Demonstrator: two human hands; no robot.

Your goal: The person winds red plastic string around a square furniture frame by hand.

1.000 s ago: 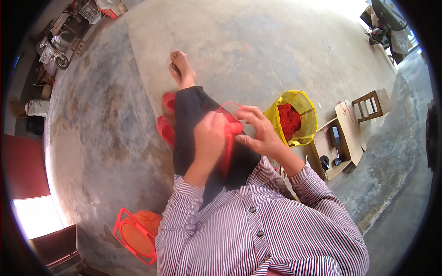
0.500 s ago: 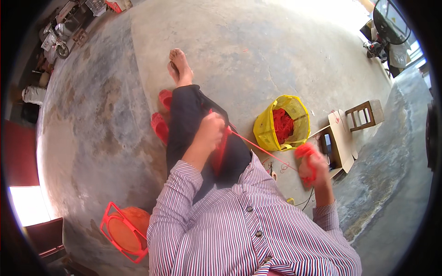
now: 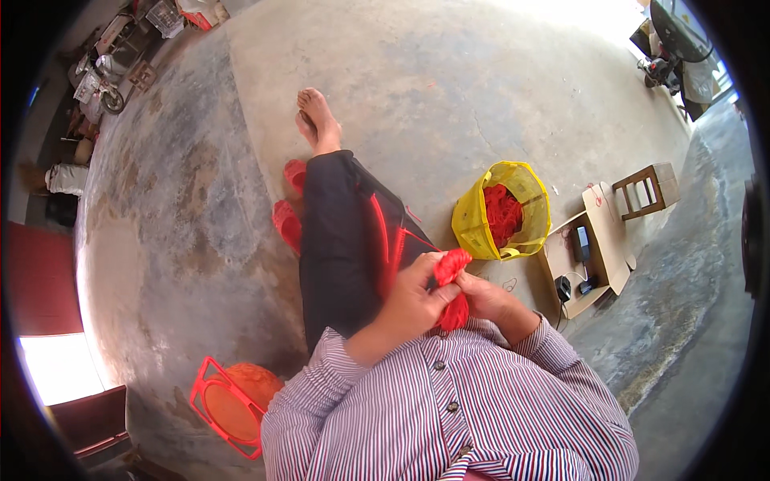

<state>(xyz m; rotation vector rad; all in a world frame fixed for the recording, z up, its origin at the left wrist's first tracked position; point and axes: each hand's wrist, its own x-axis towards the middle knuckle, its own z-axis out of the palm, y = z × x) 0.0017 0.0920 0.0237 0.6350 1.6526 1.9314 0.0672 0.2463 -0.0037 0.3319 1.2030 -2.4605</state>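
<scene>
Close to my waist, both hands meet around a bundle of red cord (image 3: 453, 265). My left hand (image 3: 407, 303) has its fingers closed on the bundle from the left, thumb toward the middle. From the other side my right hand (image 3: 491, 301) pinches it. Part of the bundle sticks out above the fingers and part hangs below them; its middle is hidden by the hands. A thin red strand leads from it toward a red knitted or netted strip (image 3: 391, 243) lying across my dark trousers (image 3: 337, 240).
A yellow basket (image 3: 473, 228) holding red cord stands ahead to the right. Beside it lies an open cardboard box (image 3: 607, 240) with small black devices, near a wooden stool (image 3: 659, 186). Red slippers (image 3: 286, 224) rest left of my legs; a red-framed stool (image 3: 233, 405) is at lower left.
My right hand has come in from the far right with the red cord bundle, to my waist. My left hand has moved down and right to join it. The stretched strand has shortened.
</scene>
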